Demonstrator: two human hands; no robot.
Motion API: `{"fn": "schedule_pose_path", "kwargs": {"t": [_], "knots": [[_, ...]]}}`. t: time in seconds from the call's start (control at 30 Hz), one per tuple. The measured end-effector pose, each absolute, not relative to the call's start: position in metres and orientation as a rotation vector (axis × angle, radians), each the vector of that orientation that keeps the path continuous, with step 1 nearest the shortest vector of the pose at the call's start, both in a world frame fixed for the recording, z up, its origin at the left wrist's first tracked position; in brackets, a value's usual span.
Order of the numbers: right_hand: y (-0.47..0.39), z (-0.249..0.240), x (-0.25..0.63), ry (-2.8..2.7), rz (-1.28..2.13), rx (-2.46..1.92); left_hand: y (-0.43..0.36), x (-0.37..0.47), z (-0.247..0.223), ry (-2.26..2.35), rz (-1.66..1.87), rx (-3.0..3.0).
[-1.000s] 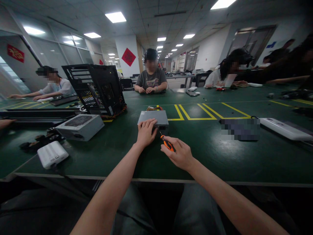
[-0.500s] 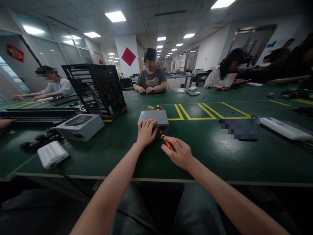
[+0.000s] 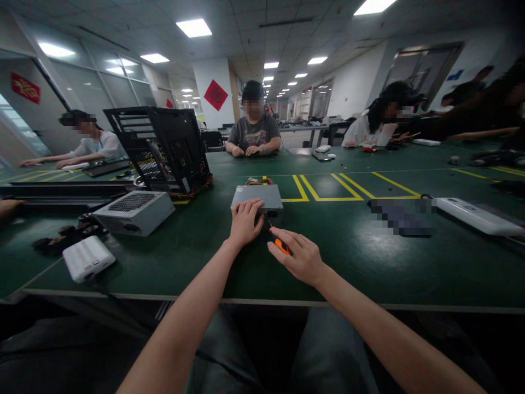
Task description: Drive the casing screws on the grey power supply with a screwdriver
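A grey computer power supply [image 3: 268,194] lies on the green table in front of me, its cables bunched behind it. My left hand [image 3: 246,219] grips its near left corner, fingers over the top and thumb down by the front face. My right hand [image 3: 301,254] is closed on a screwdriver [image 3: 282,245] with an orange and black handle. The thin shaft points up and left at the front face, near the socket. Whether the tip touches a screw is too small to tell.
To the left stand an open black computer case [image 3: 164,148], a second power supply [image 3: 135,212] and a white power bank [image 3: 89,259]. A blurred-out flat object [image 3: 402,218] and a long white device [image 3: 478,214] lie right. Several people sit around the table.
The screwdriver handle has turned in my right fingers, showing more orange, and the fingers have shifted slightly. My left hand and the power supply stay in place.
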State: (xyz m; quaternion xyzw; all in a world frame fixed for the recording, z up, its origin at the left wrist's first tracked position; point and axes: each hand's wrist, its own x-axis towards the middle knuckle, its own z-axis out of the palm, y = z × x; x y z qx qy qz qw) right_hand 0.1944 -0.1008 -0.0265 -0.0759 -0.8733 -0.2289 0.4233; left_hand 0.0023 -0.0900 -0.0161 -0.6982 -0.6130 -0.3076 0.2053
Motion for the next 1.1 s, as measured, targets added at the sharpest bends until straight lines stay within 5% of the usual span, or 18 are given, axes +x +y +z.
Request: {"fn": "schedule_pose_path", "kwargs": {"t": [1.1], "knots": [[-0.1036, -0.0279, 0.1912, -2.246, -0.61, -0.165, -0.0901, 0.0012, -0.0167, -1.695, -0.844, -1.948]]}}
